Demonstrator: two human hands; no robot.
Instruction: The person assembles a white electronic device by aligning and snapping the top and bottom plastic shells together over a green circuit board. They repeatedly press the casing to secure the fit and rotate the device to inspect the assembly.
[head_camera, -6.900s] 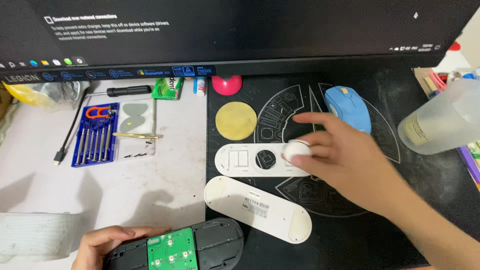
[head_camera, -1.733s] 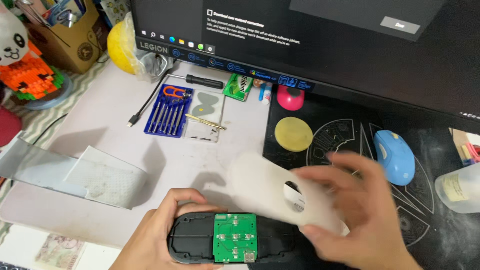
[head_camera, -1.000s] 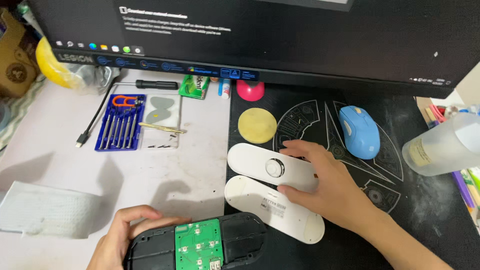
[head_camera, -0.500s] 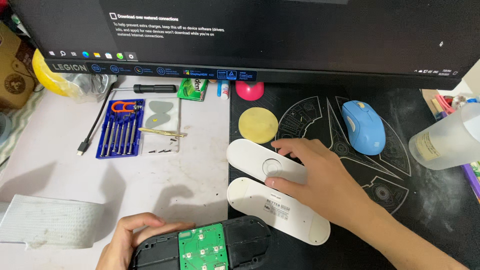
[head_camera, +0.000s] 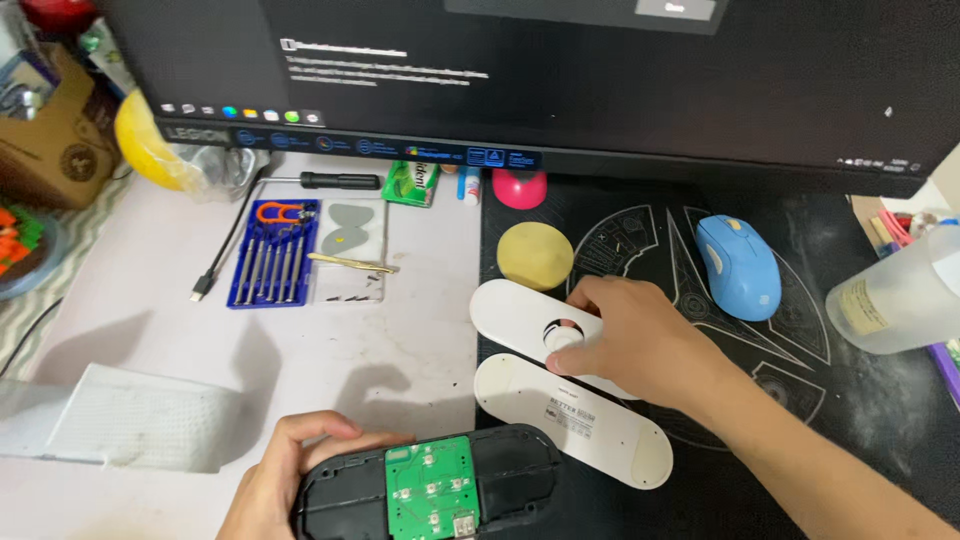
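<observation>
- since half a second ago the right hand (head_camera: 640, 335) has barely shifted; it stays on the upper white oval panel (head_camera: 520, 320), and the view has swung slightly so more of the left side of the counter (head_camera: 130, 330) shows.
- right fingers (head_camera: 572, 350) are curled loosely, tips pressing at the round hole in that panel; they pinch nothing i can make out.
- just below those fingers lies a second white oval panel (head_camera: 575, 420), flat and touching the first one's edge.
- left hand (head_camera: 290, 470) grips the left end of a black casing (head_camera: 430, 485), fingers wrapped over its edge; a green circuit board (head_camera: 430, 485) sits in its middle, face up.
- beyond the right fingers: a yellow disc (head_camera: 535, 255), a pink dome (head_camera: 520, 188), and a blue mouse (head_camera: 738, 265) off to their right on the black patterned mat (head_camera: 850, 400).
- far right of them stands a cloudy plastic bottle (head_camera: 895, 300).
- left of the fingers, on pale counter: a blue screwdriver set (head_camera: 272, 255), a black-handled driver (head_camera: 340, 181), a white mesh sheet (head_camera: 130, 430).
- a dark monitor (head_camera: 600, 70) spans the back; a cardboard box (head_camera: 50, 130) sits at far left.
</observation>
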